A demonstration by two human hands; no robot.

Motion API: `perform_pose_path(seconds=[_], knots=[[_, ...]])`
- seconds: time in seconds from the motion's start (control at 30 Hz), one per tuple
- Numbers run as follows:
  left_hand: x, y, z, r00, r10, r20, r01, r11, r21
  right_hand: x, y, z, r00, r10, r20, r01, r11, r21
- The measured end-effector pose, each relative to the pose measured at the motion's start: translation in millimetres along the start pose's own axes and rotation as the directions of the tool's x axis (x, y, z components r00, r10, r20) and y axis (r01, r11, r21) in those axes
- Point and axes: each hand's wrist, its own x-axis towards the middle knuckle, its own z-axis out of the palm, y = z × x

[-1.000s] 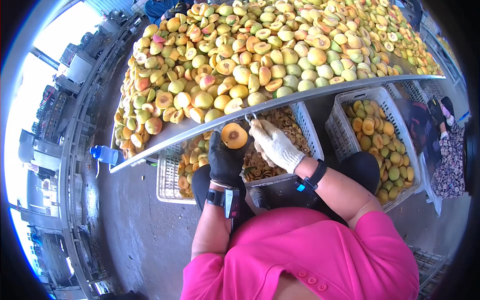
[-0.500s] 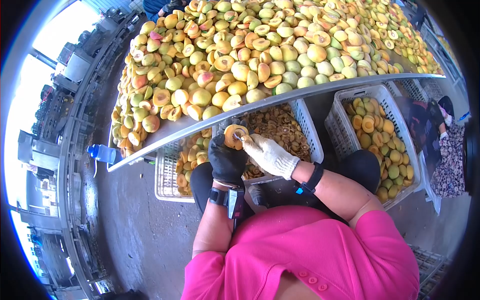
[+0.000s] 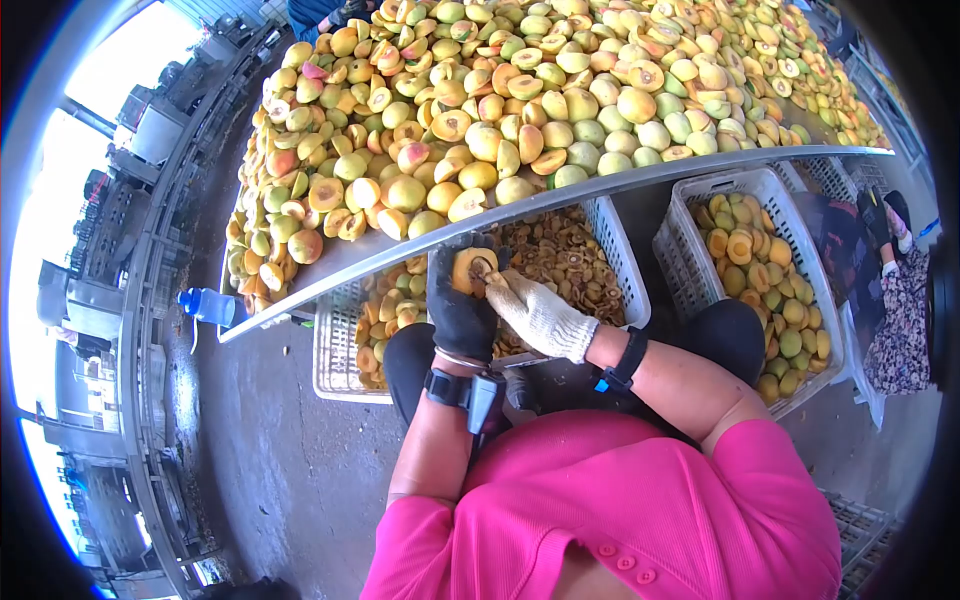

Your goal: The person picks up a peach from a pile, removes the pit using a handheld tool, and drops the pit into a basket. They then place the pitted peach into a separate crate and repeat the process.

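Observation:
My left hand (image 3: 462,312), in a black glove, is wrapped round a halved peach (image 3: 466,268), its cut face turned up and towards the right. A dark brown pit area shows in the flesh. My right hand (image 3: 540,314), in a white knitted glove, is closed in a pinch at the peach's cut face. Its fingers grip a small metal tool, mostly hidden by the glove and the fruit. Both hands are just below the metal table edge (image 3: 590,185), above a crate (image 3: 622,262) of brown pits and scraps.
Halved peaches are heaped on the table (image 3: 355,252). Crates of peach halves stand at left (image 3: 335,350) and right (image 3: 690,255) of my knees. A blue-capped bottle (image 3: 208,306) is at the table's left corner. Another person's patterned clothing (image 3: 905,330) shows at far right.
My left hand has turned slightly, tilting the peach so its dark centre shows more. My right fingers stay at the cut face, and the metal glint seen earlier is now hidden.

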Motion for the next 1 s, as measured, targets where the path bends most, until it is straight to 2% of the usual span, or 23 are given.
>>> perform_pose_path(seconds=[0.03, 0.1, 0.17, 0.2, 0.3, 0.37, 0.47, 0.57, 0.63, 0.7, 0.77, 0.8, 0.83, 0.87, 0.9, 0.97, 1.0], knots=[[2, -9, -1, 0.99, -0.141, 0.023, 0.141, 0.935, -0.324, -1, 2, 2, 1.0, -0.024, -0.003, 0.024, 1.0, 0.003], [4, -19, -9, 0.999, 0.01, 0.045, -0.012, 0.999, 0.043, -1, -1, 1, 1.0, -0.028, 0.012, 0.028, 0.999, 0.015], [2, -22, -10, 0.992, 0.122, 0.026, -0.124, 0.945, 0.302, 0, -6, -2, 0.999, 0.013, 0.05, -0.015, 0.999, 0.035], [0, -18, -2, 0.985, 0.169, -0.022, -0.149, 0.915, 0.376, 1, -5, -2, 0.999, 0.007, 0.047, -0.009, 0.998, 0.056], [-2, -17, -2, 0.979, 0.198, -0.038, -0.166, 0.899, 0.406, 5, 2, 0, 0.999, 0.009, 0.051, -0.013, 0.998, 0.066], [0, -17, -2, 0.999, -0.004, -0.048, 0.004, 1.0, -0.009, 5, 6, -1, 0.997, 0.042, 0.071, -0.042, 0.999, 0.006], [1, -4, -3, 0.991, 0.113, 0.076, -0.128, 0.962, 0.243, 2, -2, -3, 0.999, 0.023, 0.027, -0.023, 1.0, -0.015], [6, -12, -4, 0.988, 0.119, 0.095, -0.139, 0.959, 0.247, 4, 4, 2, 0.999, 0.009, -0.04, -0.007, 0.999, 0.038], [3, -9, 1, 0.994, 0.107, 0.026, -0.11, 0.969, 0.223, 5, 5, 3, 0.999, -0.009, -0.048, 0.013, 0.996, 0.093], [0, -11, 5, 0.997, 0.046, -0.055, -0.04, 0.994, 0.104, 6, 0, 2, 0.999, 0.012, -0.03, -0.009, 0.995, 0.096], [0, -21, 6, 0.989, -0.075, -0.129, 0.059, 0.991, -0.122, 6, -5, -3, 0.997, 0.073, 0.01, -0.073, 0.996, 0.041], [-2, -21, 4, 0.987, 0.105, -0.119, -0.079, 0.975, 0.208, 4, -2, -1, 1.0, -0.013, -0.002, 0.013, 0.999, 0.029], [-3, -19, 2, 0.961, 0.273, -0.05, -0.211, 0.833, 0.511, 3, 2, 1, 0.995, -0.102, -0.013, 0.102, 0.995, 0.016], [-1, -16, 0, 0.911, 0.406, 0.072, -0.319, 0.584, 0.747, 3, 2, 2, 0.993, -0.12, -0.017, 0.12, 0.992, 0.032], [0, -16, -1, 0.926, 0.37, 0.071, -0.304, 0.622, 0.722, 2, 1, 3, 0.99, -0.138, -0.021, 0.139, 0.989, 0.047], [2, -14, -1, 0.952, 0.298, 0.068, -0.266, 0.697, 0.666, 1, -3, 2, 0.999, -0.031, -0.003, 0.032, 0.991, 0.133], [5, -12, 0, 0.995, 0.078, -0.07, -0.056, 0.96, 0.274, 0, -4, 1, 1.0, -0.007, 0.021, 0.005, 0.994, 0.113]])
